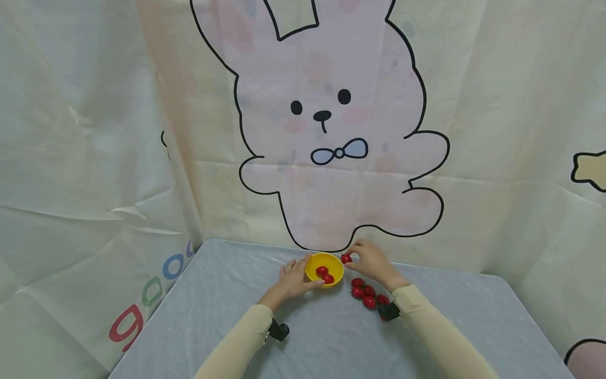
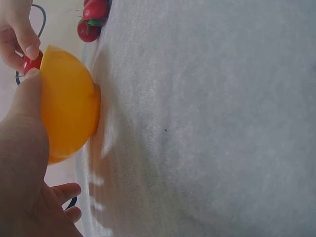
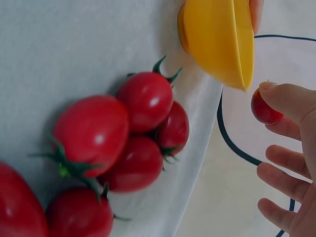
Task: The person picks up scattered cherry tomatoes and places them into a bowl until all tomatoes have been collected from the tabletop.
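The left hand grips the yellow bowl between thumb and fingers, presumably for steadiness; the right hand pinches a cherry tomato beside the rim (fingertips suit small fruit). Loose tomatoes lie near that wrist, likely for easy reach.

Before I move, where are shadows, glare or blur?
Head view: soft shadows on the grey cloth near both sleeves; left wrist view: a shadow beside the yellow bowl; right wrist view: pale glints on some tomatoes, the leftmost looking slightly soft.
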Available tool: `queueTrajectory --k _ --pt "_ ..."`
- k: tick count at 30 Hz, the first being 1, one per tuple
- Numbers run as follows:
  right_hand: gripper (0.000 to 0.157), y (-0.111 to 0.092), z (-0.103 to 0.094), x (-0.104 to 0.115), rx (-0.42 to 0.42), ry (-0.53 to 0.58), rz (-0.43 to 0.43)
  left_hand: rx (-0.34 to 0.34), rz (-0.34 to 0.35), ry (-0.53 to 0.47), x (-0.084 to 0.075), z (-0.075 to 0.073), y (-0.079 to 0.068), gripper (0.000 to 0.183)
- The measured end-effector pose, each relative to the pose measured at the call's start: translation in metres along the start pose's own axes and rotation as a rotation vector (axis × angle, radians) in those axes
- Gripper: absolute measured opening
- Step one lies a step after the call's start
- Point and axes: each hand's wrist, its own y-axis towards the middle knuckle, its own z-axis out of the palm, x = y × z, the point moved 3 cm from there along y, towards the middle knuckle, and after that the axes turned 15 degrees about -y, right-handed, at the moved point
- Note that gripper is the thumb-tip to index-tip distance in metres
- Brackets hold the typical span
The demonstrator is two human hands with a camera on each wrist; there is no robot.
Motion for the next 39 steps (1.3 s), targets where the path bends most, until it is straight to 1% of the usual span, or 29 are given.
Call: queueTrajectory --k 5,15,23,25,30,39 --pt "0.030 0.002 0.002 0.007 0.010 0.025 0.001 0.002 -0.003 0.005 0.000 0.000 0.000 0.097" --pt "0.026 0.005 0.008 0.017 0.009 0.070 -0.003 0.004 -0.003 -0.002 0.000 0.000 0.000 0.097" --pt "0.026 0.007 0.011 0.024 0.011 0.072 -0.008 0.004 0.011 0.000 0.000 -0.001 -0.001 0.097" --pt "0.027 0.007 0.011 0.025 0.000 0.067 -0.012 0.002 0.024 0.002 0.000 -0.001 -0.001 0.097" --pt "0.028 0.008 0.014 0.028 -0.017 0.070 -0.028 0.003 0.022 0.009 0.001 0.000 0.000 0.097" --pt "0.030 0.010 0.019 0.031 -0.009 0.079 -0.024 -0.001 0.040 0.009 0.002 0.000 0.002 0.096"
